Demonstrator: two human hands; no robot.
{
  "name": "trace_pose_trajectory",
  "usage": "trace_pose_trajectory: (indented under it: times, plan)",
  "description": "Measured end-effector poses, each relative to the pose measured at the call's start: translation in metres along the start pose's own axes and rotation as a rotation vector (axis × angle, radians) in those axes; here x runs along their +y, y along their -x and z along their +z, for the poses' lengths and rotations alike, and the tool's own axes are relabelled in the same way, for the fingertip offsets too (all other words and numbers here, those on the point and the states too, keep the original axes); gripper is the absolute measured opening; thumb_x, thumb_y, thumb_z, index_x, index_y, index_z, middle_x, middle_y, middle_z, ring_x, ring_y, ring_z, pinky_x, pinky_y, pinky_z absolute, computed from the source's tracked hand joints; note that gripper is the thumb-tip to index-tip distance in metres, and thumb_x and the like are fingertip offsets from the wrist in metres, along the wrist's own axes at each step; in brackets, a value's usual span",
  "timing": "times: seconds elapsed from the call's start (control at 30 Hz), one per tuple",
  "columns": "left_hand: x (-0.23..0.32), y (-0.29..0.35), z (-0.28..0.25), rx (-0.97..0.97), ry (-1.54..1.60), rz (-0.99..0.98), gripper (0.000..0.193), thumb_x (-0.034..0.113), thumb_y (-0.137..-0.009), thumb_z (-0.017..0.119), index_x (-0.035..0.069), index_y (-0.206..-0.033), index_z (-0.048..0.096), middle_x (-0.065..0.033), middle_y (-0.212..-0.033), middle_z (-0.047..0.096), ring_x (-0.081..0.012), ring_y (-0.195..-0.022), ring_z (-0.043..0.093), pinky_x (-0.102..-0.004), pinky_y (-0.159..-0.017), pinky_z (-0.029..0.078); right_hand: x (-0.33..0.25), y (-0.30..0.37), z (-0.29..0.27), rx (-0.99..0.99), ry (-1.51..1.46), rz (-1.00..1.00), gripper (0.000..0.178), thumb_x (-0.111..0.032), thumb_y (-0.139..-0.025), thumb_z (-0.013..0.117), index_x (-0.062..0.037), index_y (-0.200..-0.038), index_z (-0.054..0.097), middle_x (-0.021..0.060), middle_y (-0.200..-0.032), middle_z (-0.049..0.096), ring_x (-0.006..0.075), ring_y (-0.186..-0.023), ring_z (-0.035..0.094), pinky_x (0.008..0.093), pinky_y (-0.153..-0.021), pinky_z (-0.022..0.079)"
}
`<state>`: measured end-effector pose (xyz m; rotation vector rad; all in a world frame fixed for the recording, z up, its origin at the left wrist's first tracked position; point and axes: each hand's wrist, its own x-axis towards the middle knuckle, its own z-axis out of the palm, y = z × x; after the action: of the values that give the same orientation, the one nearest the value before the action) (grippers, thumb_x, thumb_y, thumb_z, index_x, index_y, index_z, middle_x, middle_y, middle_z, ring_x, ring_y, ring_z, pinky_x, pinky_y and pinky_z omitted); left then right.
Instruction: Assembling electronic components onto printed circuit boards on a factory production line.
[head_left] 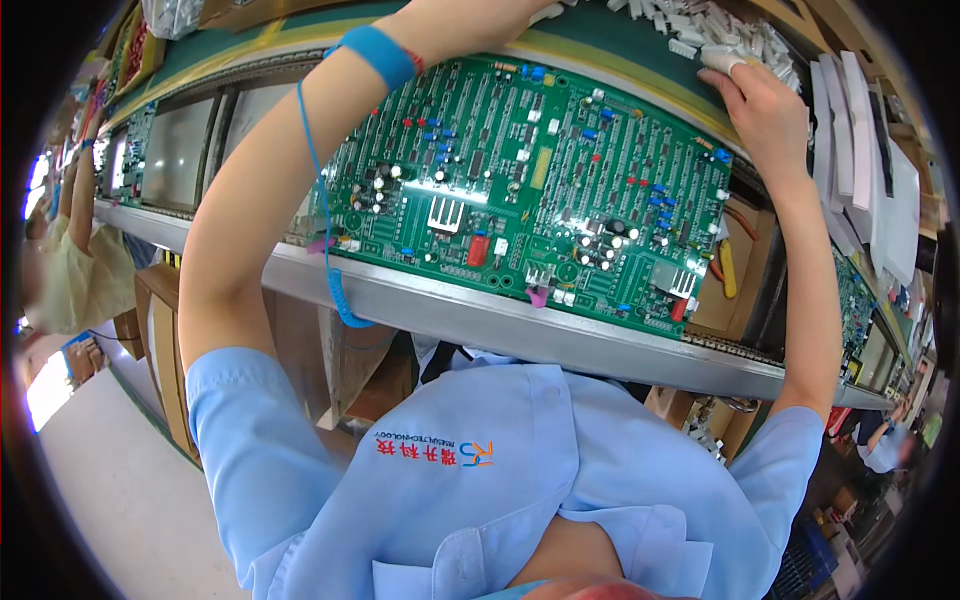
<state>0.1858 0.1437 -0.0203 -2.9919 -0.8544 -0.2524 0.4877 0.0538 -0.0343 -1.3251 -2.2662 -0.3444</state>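
A wide green circuit board, with two similar halves full of parts, lies across the metal rails in front of me. My left hand is beyond its far edge, cut off by the top of the view, so its fingers are mostly hidden. A blue wrist strap with a coiled cord circles that wrist. At the far right, my right hand reaches to a heap of small white plastic connectors. Its thumb and white-covered index finger are drawn close together; anything between them is too small to make out.
A metal rail runs along the near side. Pliers with orange handles and a yellow-handled tool lie in a box right of the board. White sheets stand at the right. Another person works at the left.
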Motion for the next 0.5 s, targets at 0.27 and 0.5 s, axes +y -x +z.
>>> trace_pose_trajectory:
  times: [0.27, 0.5]
  plan:
    - [0.001, -0.004, 0.01, 0.108, 0.006, -0.021, 0.016, 0.013, -0.085, 0.061, -0.001, -0.093, 0.06, -0.025, -0.103, 0.062, -0.0398, -0.093, 0.062, -0.046, -0.078, 0.051, -0.028, -0.01, 0.002, -0.108, -0.048, 0.048, 0.02, -0.008, -0.086, 0.066, -0.0106, -0.106, 0.069, 0.0053, -0.092, 0.069, 0.022, -0.081, 0.066, 0.0314, -0.067, 0.052]
    - [0.007, -0.007, 0.002, -0.089, 0.032, -0.159, 0.01, 0.001, -0.08, 0.058, -0.004, -0.088, 0.06, -0.0252, -0.09, 0.061, -0.0386, -0.088, 0.062, -0.0427, -0.077, 0.052, -0.08, -0.024, -0.014, -0.157, -0.353, 0.07, 0.017, -0.009, -0.085, 0.069, -0.0086, -0.101, 0.073, 0.0063, -0.091, 0.069, 0.0178, -0.074, 0.065, 0.0282, -0.067, 0.049]
